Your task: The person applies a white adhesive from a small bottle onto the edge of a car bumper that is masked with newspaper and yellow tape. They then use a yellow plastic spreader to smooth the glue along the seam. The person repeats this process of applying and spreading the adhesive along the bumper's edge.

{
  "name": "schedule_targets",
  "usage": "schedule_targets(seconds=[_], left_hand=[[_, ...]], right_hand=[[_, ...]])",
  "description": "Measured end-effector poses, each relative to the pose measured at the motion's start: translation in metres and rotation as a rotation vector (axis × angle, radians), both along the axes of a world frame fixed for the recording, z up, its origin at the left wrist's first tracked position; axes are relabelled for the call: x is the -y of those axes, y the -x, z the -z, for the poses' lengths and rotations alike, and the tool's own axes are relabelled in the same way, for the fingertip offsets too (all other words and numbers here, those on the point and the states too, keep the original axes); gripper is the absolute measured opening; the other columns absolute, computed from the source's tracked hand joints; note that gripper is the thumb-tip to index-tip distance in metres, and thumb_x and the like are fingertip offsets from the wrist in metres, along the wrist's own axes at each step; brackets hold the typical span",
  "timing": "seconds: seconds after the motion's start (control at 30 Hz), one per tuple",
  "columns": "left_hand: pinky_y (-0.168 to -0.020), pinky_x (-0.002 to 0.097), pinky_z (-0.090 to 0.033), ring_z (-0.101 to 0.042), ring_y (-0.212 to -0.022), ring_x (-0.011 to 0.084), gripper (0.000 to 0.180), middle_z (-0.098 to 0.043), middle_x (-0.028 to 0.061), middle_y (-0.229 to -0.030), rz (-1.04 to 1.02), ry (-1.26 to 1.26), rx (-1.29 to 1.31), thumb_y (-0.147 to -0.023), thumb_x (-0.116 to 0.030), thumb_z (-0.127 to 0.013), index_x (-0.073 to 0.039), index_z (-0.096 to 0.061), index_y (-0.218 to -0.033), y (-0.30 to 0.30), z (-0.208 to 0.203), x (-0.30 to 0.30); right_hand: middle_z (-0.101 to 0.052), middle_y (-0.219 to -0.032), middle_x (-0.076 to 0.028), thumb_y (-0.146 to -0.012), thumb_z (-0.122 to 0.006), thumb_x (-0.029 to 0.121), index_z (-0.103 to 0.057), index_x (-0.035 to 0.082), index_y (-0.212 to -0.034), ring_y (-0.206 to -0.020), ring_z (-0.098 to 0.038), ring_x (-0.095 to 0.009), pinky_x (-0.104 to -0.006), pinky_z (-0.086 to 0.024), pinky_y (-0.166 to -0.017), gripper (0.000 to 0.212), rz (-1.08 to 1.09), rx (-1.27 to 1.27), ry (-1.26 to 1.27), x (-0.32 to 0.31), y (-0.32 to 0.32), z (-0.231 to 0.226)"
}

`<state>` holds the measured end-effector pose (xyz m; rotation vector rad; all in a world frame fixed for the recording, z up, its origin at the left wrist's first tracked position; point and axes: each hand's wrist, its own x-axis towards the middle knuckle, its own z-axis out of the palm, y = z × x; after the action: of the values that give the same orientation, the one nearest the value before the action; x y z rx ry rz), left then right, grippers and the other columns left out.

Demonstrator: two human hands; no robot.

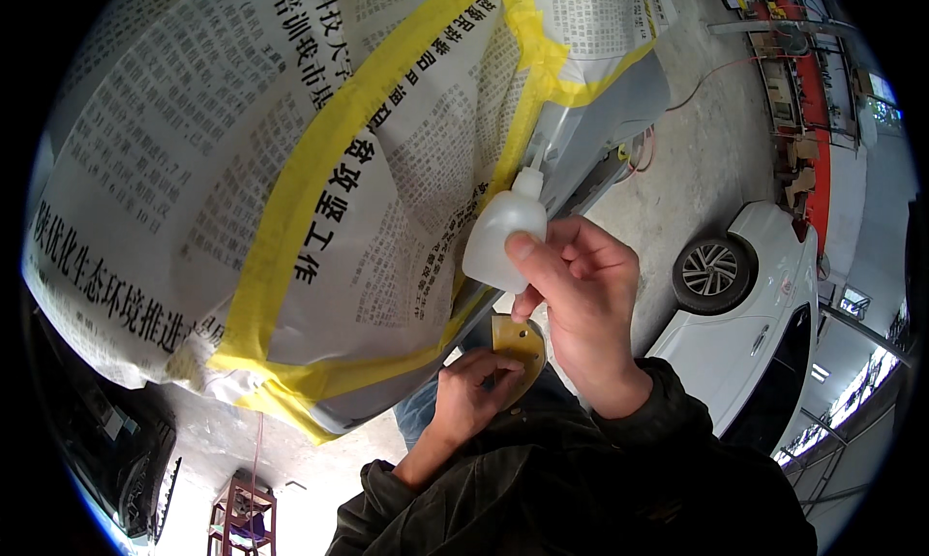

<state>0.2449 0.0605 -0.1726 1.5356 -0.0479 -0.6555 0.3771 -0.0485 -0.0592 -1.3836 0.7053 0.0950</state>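
Bottle (498,246) is sitting low in the right hand's (590,304) pinch: thumb on the near face, fingers curling behind, gap no wider than the bottle. It's white, translucent, tilting a bit, nozzle (535,159) pointing up-frame over the grey panel (619,101). Can't tell if the tip is touching. Left hand (469,391) is gripping a yellow holed disc (518,343), fingers curled tight on its edge, just below the bottle. Newspaper (155,120) is covering the surface to the left, yellow tape (295,208) running across. White car (774,256) is standing well apart, right.
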Motion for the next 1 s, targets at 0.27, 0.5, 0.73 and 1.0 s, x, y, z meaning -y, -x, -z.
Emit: schedule_targets(seconds=[0.27, 0.5, 0.73, 1.0], left_hand=[[-0.07, 0.0308, -0.054, -0.069, -0.072, 0.0214, 0.016, -0.072, 0.01, -0.086, 0.036, -0.011, -0.064, -0.077, -0.002, -0.077, -0.005, -0.074, -0.092, -0.004, -0.005, -0.001], [-0.07, 0.0307, -0.054, -0.069, -0.072, 0.0204, 0.016, -0.072, 0.0095, -0.085, 0.026, -0.011, -0.042, -0.076, -0.002, -0.076, -0.005, -0.074, -0.092, -0.001, -0.003, 0.001], [-0.061, 0.0312, -0.053, -0.066, -0.065, 0.0204, 0.012, -0.068, 0.0087, -0.081, -0.027, 0.016, 0.015, -0.078, -0.007, -0.076, -0.008, -0.073, -0.09, 0.002, 0.001, 0.003], [-0.06, 0.0305, -0.052, -0.066, -0.064, 0.0189, 0.011, -0.067, 0.008, -0.08, -0.029, 0.005, 0.015, -0.078, -0.006, -0.075, -0.007, -0.073, -0.088, 0.002, -0.002, 0.004]], right_hand=[[-0.063, -0.069, -0.001, -0.087, -0.075, 0.007, -0.062, 0.0, -0.081, -0.052, -0.056, -0.005, -0.0185, -0.046, -0.049, 0.016, -0.013, 0.018, -0.005, 0.002, 0.003, 0.003], [-0.063, -0.071, -0.001, -0.087, -0.075, 0.007, -0.062, 0.0, -0.081, -0.053, -0.056, -0.004, -0.0184, -0.047, -0.049, 0.016, -0.006, 0.027, -0.016, 0.001, -0.003, 0.006], [-0.063, -0.071, -0.002, -0.087, -0.075, 0.008, -0.062, 0.001, -0.081, -0.053, -0.056, -0.004, -0.018, -0.046, -0.048, 0.016, -0.002, 0.017, -0.019, 0.0, -0.003, 0.006], [-0.065, -0.072, -0.003, -0.087, -0.074, 0.007, -0.063, -0.002, -0.086, -0.054, -0.056, -0.005, -0.0185, -0.046, -0.049, 0.014, -0.022, 0.04, 0.009, 0.012, 0.007, 0.006]])
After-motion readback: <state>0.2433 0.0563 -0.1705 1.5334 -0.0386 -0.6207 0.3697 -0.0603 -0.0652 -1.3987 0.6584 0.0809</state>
